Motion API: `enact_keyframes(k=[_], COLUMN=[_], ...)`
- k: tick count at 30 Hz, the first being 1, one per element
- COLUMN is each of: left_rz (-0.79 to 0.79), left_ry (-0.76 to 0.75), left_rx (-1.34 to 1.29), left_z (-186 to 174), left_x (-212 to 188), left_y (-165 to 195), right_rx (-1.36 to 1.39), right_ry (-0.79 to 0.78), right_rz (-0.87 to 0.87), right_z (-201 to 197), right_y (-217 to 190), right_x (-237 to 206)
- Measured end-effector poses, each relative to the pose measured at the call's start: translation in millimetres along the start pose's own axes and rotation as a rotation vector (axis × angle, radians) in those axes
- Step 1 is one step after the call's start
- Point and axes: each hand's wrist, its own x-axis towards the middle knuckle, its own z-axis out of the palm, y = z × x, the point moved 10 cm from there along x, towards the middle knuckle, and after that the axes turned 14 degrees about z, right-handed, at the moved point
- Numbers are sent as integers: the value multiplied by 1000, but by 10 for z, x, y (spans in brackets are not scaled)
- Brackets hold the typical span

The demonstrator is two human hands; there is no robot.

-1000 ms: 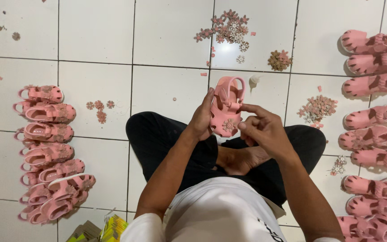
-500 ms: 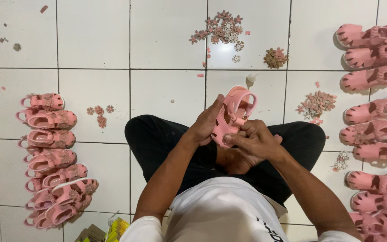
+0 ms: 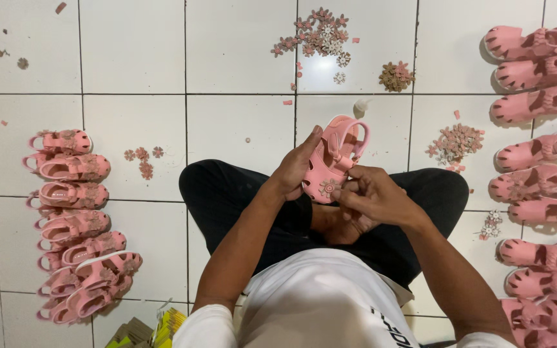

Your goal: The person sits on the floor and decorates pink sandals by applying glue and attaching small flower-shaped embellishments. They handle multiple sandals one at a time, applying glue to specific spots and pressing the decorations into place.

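Observation:
I sit cross-legged on a white tiled floor. My left hand (image 3: 296, 166) grips a small pink sandal (image 3: 336, 153) by its side, heel strap pointing away from me. My right hand (image 3: 374, 195) has its fingertips pinched at a small flower decoration (image 3: 327, 188) on the sandal's toe end. Both hands are held above my black-trousered legs (image 3: 227, 193).
A column of pink sandals with flowers (image 3: 69, 222) lies at the left. A column of pink sandals (image 3: 543, 148) runs down the right. Loose flower pieces lie in piles ahead (image 3: 320, 32), (image 3: 396, 76), at right (image 3: 456, 142) and at left (image 3: 143, 158). Yellow packaging (image 3: 162, 328) is near my left side.
The sandal has turned in my hands and tilted to the right. My right hand has moved from its middle down to the toe end, where it pinches the flower.

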Motion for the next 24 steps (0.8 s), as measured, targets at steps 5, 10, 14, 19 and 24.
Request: enact_keyframes(k=[5,10,14,19,24], left_rz=[71,44,1,130,50], left_ry=[-81,-30,66,-98,-34], left_rx=[61,157,224,221,217], left_z=[10,-29,-101,28,-53], left_x=[33,24,9,62,40], left_y=[-14,-8,-19,39,-45], right_rx=[49,144,53,188,93], right_ry=[89,106,2,54,193], right_rz=[13,-142,23,-118,-178], right_z=[-48,-25,5,-15,-134], right_y=[201,66,111,187,282], right_x=[65,39,22,48,127])
